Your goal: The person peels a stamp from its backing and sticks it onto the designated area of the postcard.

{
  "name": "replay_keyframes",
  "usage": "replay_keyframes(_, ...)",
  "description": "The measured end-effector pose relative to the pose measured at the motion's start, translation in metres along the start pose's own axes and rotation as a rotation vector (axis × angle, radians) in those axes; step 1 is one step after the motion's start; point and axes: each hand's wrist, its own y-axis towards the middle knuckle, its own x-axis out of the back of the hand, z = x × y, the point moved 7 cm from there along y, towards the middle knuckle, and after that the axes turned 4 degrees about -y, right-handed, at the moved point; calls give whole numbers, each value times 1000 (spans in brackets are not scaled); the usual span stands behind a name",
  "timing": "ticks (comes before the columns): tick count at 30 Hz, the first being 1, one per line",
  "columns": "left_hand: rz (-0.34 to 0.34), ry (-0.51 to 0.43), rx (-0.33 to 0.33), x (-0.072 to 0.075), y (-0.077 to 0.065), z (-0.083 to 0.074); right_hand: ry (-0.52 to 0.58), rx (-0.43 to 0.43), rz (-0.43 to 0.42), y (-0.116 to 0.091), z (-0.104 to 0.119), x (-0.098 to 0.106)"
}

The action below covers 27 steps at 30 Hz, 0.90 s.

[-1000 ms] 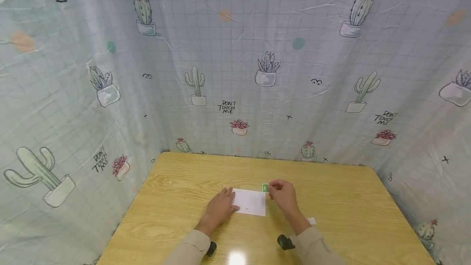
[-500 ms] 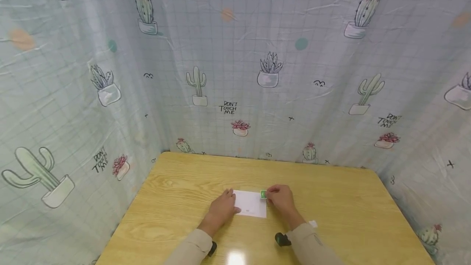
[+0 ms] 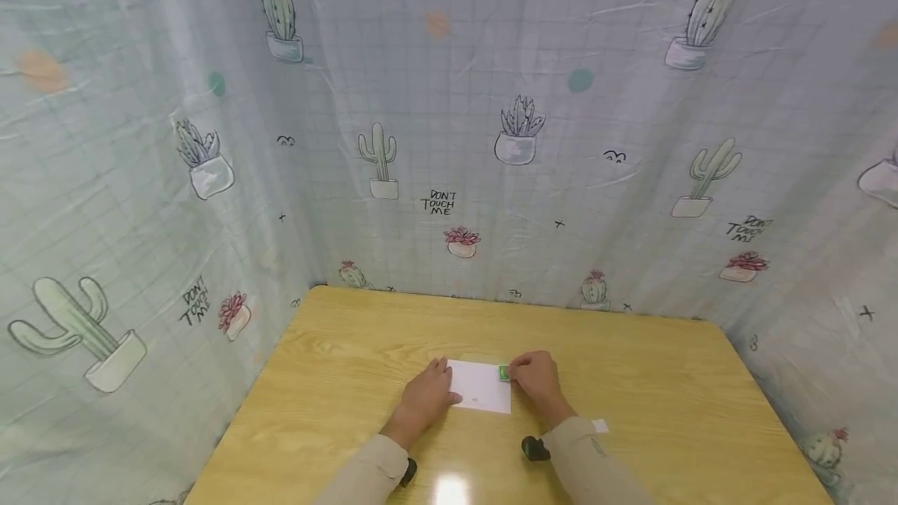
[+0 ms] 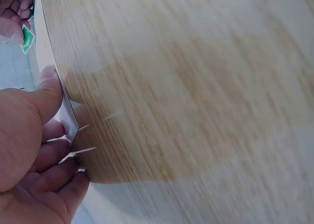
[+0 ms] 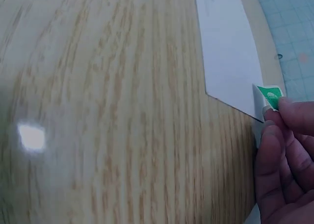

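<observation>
A white envelope [image 3: 480,388] with small faint print near its lower edge lies flat on the wooden table. My left hand [image 3: 426,393] rests on its left end, thumb [image 4: 47,82] on the near edge and the other fingers on the table side. Between thumb and forefinger, my right hand [image 3: 536,380] pinches a small green stamp [image 5: 270,92] with a white border. The stamp sits over the envelope's upper right corner, tilted up in the right wrist view. My fingertips cover its right part.
A small white scrap of paper [image 3: 599,426] lies on the wooden table [image 3: 652,380] beside the right sleeve. Dark wrist devices sit under both cuffs. A cactus-print curtain [image 3: 393,240] hangs behind the table and along its sides.
My right hand has brought the stamp down from just beyond the envelope's upper right corner onto that corner. The left hand stays on the envelope's left end.
</observation>
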Motion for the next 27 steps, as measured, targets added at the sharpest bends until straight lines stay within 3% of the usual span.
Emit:
replay_keyframes(8, -26, 18, -15, 6, -1, -6, -75, 19, -31, -3, 7, 3)
replay_keyframes(18, -1, -44, 33, 3, -2, -2, -165, 5, -34, -3, 11, -6)
replay_keyframes(27, -14, -5, -4, 3, 1, -6, -229, 9, -39, 1, 12, -6)
